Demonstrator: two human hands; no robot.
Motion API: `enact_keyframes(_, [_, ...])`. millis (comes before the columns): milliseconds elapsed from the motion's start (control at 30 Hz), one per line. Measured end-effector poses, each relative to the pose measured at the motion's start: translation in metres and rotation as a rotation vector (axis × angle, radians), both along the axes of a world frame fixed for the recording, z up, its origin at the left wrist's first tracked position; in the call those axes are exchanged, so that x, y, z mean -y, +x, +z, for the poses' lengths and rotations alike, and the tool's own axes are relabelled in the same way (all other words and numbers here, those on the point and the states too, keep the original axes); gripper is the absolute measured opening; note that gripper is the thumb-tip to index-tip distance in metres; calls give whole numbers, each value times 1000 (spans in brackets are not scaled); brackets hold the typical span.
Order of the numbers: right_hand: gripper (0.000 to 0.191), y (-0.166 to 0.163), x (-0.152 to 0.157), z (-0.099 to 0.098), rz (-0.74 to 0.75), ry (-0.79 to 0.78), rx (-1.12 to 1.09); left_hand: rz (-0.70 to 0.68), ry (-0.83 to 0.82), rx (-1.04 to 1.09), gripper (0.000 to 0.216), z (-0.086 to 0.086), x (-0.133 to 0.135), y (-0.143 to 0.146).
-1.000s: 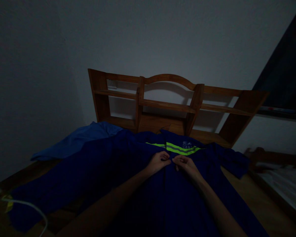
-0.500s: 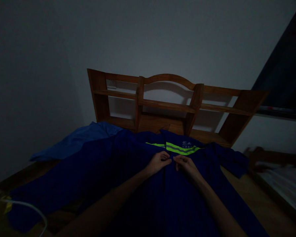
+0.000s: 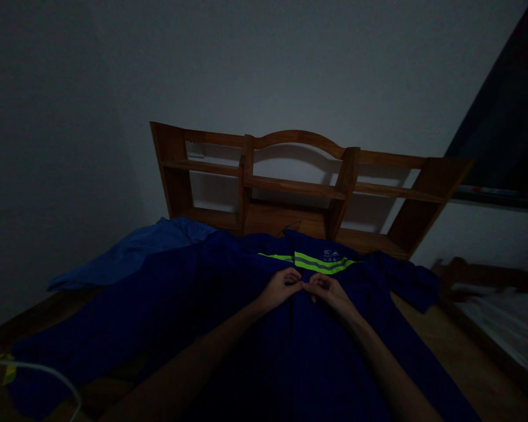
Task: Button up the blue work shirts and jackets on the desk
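On the desk [image 3: 425, 334], in the head view, the jacket [image 3: 325, 349] lay beneath our left grip [image 3: 282, 288] and right grip [image 3: 333, 291], its seam [image 3: 293, 334] running away between them. Both were equally near, curled inward; whether they pinched it, we couldn't tell.

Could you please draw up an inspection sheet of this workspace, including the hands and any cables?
Surface: wooden tabletop, largely covered by cloth, bare at the right.
Job's things: dark blue garment, spread out, with a yellow-green and grey stripe across it.
Clutter: lighter blue cloth at the left, beside the garment.
Hands: left hand and right hand at the garment's front, just below the stripe, fingertips close together; too dark to tell what they pinch.
Cables: one pale cord-like strip, curving at lower left.
Surroundings: wooden shelf unit behind the garment, against a pale wall; dim light.
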State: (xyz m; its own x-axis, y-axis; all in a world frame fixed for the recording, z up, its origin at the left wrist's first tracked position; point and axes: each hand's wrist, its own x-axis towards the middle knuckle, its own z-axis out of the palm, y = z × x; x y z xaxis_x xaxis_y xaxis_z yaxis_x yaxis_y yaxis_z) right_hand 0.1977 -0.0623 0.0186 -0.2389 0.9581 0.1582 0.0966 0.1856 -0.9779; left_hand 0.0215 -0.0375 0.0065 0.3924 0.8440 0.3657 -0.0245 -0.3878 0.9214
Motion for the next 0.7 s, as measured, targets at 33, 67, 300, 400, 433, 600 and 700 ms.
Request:
enact_keyframes(33, [34,0,-1,-1,0,-1,2,-1,1,0,24,0,0,0])
enact_keyframes(67, [34,0,-1,-2,0,-4,3,-2,1,1,24,1,0,0])
enact_keyframes(300, [37,1,-2,-2,14,-9,-4,2,0,3,22,1,1,1])
enact_keyframes(400, [37,-1,-1,-4,12,-8,25,3,-15,4,21,1,0,2])
enact_keyframes(433, [38,-2,-1,-4,15,-10,39,-4,-22,6,20,1,-1,3])
enact_keyframes(600, [37,-3,11,23,-61,112,46,-26,-40,-3,24,-2,-6,1])
enact_keyframes(700, [32,7,33,68,-249,380,1,-10,-83,-19,27,-9,-13,-1])
